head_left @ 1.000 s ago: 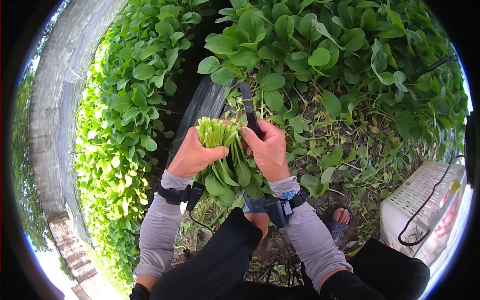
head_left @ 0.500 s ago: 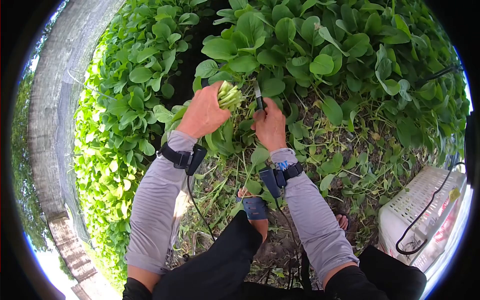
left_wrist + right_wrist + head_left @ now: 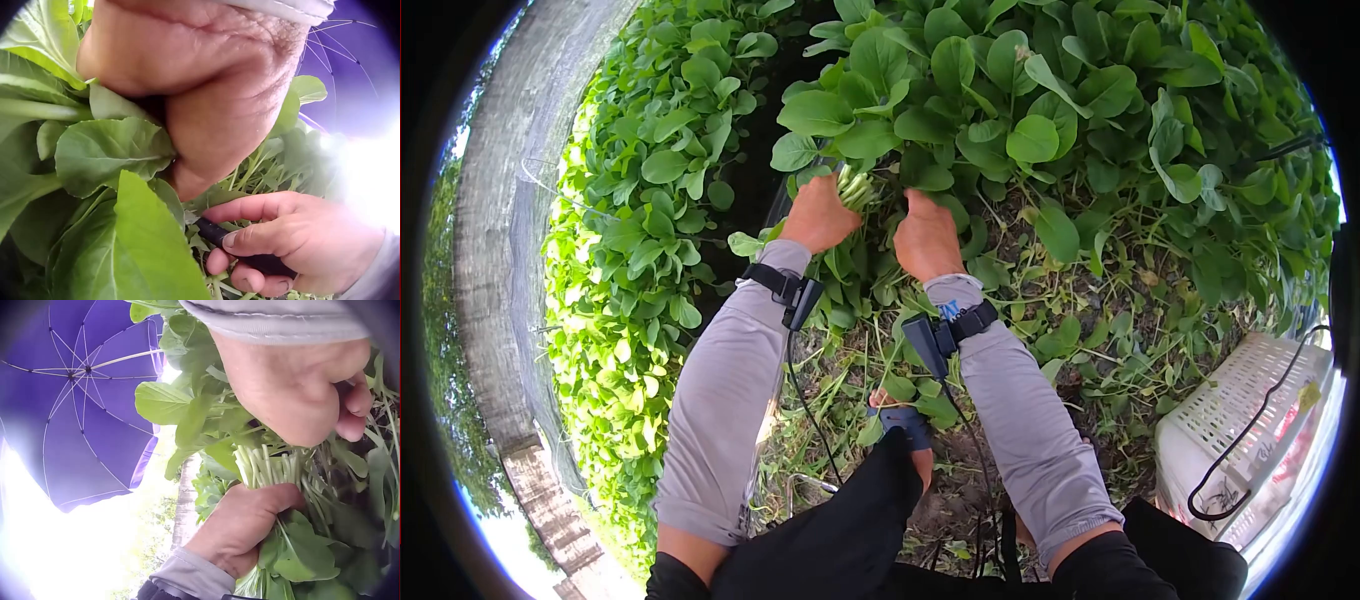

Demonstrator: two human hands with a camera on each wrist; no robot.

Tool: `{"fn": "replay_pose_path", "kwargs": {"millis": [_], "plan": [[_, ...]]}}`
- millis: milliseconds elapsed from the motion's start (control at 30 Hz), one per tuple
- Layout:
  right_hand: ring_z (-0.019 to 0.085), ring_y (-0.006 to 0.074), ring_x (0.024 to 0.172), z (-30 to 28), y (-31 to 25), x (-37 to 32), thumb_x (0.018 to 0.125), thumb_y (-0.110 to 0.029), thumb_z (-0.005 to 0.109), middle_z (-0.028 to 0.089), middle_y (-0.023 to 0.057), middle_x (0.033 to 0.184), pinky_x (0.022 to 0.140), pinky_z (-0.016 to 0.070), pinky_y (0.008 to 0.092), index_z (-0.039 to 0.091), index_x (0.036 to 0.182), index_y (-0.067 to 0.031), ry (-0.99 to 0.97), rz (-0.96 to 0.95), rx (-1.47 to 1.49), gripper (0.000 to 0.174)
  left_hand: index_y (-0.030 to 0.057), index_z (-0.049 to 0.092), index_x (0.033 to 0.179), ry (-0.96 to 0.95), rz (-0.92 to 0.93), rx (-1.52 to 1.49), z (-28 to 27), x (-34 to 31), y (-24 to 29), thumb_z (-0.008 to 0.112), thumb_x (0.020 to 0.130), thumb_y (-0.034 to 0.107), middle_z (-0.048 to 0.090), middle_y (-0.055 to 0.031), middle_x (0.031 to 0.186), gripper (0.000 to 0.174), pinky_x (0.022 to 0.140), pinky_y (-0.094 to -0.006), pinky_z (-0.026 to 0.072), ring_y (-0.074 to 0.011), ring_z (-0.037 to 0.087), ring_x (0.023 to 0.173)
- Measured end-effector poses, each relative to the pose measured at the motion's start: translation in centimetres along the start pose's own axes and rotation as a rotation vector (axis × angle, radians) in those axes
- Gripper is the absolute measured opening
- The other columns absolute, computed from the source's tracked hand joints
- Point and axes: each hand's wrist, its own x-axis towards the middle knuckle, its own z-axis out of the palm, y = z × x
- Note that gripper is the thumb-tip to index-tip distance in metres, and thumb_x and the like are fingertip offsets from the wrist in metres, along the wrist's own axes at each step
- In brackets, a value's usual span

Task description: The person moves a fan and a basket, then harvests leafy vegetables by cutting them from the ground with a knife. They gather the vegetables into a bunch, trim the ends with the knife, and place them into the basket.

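My left hand (image 3: 822, 215) grips a bunch of cut leafy greens (image 3: 265, 467), its pale stem ends lined up and its leaves hanging below the fist. Close to its right, my right hand (image 3: 928, 238) reaches in at the base of the standing leafy plants (image 3: 975, 95). In the left wrist view, the fingers and thumb of that right hand wrap around the black handle of a knife (image 3: 211, 231). Leaves and the left hand hide the blade. Both hands are low among the foliage, under the front edge of the growing leaves.
Another row of greens (image 3: 625, 245) grows at the left, past a dark furrow. Cut leaves and stalks litter the soil (image 3: 1090, 385) in front. A white plastic crate (image 3: 1250, 375) stands at the right. The right wrist view shows a purple umbrella (image 3: 103, 400) overhead.
Both hands have moved forward, away from the body, to the standing plants. The bunch, earlier held up between the hands, is now low at the left. The knife blade has gone under leaves.
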Motion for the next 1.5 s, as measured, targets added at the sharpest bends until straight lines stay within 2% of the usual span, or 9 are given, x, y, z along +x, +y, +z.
{"fn": "replay_pose_path", "kwargs": {"millis": [233,333,400,600,700,767,967,1100,1500], "plan": [[0.063,0.0524,0.11,2.6,2.0,1.7,0.085,-0.004,0.061,0.069,0.0316,0.115,0.098,0.0516,0.0527,0.059,0.134,0.0052,0.05,0.002,0.079,0.05,-0.008,0.066,0.105,0.083,0.03,-0.075,-0.1,-0.8,-0.9,0.076,0.071,0.018,0.071,-0.0297,0.099,0.043,0.091,-0.0492,0.0548,-0.0459,0.069,0.1],[0.07,0.0433,0.104,2.9,2.5,1.2,0.089,-0.004,0.061,0.072,0.0265,0.108,0.089,0.0567,0.0475,0.06,0.133,0.0044,0.172,-0.161,0.002,0.044,-0.0069,0.066,0.104,0.07,0.013,-0.125,-1.0,-2.2,-0.8,0.075,0.072,0.016,0.072,-0.0286,0.096,0.041,0.089,-0.0495,0.0546,-0.0467,0.069,0.098],[0.074,0.0339,0.094,2.3,2.2,0.0,0.088,-0.004,0.061,0.072,0.0252,0.106,0.076,0.059,0.0418,0.065,0.121,0.004,-0.035,0.267,0.579,0.033,-0.0073,0.066,0.104,0.064,0.014,-0.157,-1.9,-4.1,-0.3,0.074,0.074,0.016,0.072,-0.0295,0.097,0.04,0.09,-0.0513,0.0538,-0.0488,0.068,0.099],[0.054,0.0106,0.07,1.1,1.2,-5.1,0.102,-0.019,0.067,0.061,0.0014,0.09,0.057,0.0408,0.0253,0.064,0.117,-0.0011,-0.498,0.462,1.872,0.023,-0.0063,0.064,0.107,0.033,0.112,-0.282,-5.4,-12.7,2.6,0.068,0.077,0.01,0.071,-0.0259,0.091,0.034,0.08,-0.0456,0.0552,-0.0449,0.069,0.084],[0.051,0.0104,0.069,0.5,0.0,-7.0,0.103,-0.023,0.067,0.057,-0.0004,0.088,0.057,0.0404,0.0263,0.063,0.119,-0.0013,-0.462,0.345,1.842,0.027,-0.0057,0.064,0.115,-0.04,0.113,-0.362,-5.8,-15.2,3.0,0.066,0.078,0.007,0.071,-0.0211,0.087,0.039,0.077,-0.0395,0.0551,-0.0352,0.069,0.076],[0.053,0.01,0.07,0.5,0.1,-7.6,0.101,-0.02,0.069,0.058,-0.0003,0.088,0.057,0.0409,0.026,0.065,0.117,-0.0015,-0.453,0.306,1.846,0.025,-0.0071,0.062,0.124,-0.089,0.148,-0.506,-5.4,-16.0,2.6,0.065,0.079,0.0,0.07,-0.006,0.093,0.045,0.081,-0.0268,0.0525,-0.0091,0.06,0.084],[0.051,0.0081,0.06,-3.5,2.9,-7.9,0.096,-0.015,0.073,0.062,-0.0012,0.076,0.054,0.041,0.0247,0.07,0.105,-0.0015,0.225,0.144,1.286,0.016,-0.0038,0.065,0.12,-0.156,-0.007,-0.533,-8.0,-19.2,1.5,0.065,0.078,-0.002,0.069,-0.003,0.102,0.042,0.086,-0.0264,0.0513,-0.0072,0.06,0.092],[0.055,0.0054,0.062,-5.5,1.0,-9.6,0.095,-0.015,0.075,0.063,-0.0023,0.074,0.056,0.0449,0.0229,0.071,0.103,-0.0001,-0.059,-0.018,0.836,0.017,-0.0027,0.066,0.118,-0.125,0.015,-0.642,-9.5,-19.7,3.6,0.067,0.078,-0.003,0.069,-0.0021,0.105,0.041,0.087,-0.0267,0.052,-0.0075,0.062,0.093],[0.056,0.0062,0.061,-0.9,-2.4,-12.2,0.1,-0.017,0.072,0.065,-0.0007,0.077,0.056,0.0456,0.0219,0.067,0.108,-0.0011,-0.151,0.105,1.378,0.018,-0.0009,0.061,0.13,-0.299,-0.041,-1.191,-4.3,-16.8,1.7,0.076,0.077,-0.002,0.069,-0.0059,0.117,0.055,0.097,-0.0335,0.0526,-0.0143,0.065,0.106]]}}
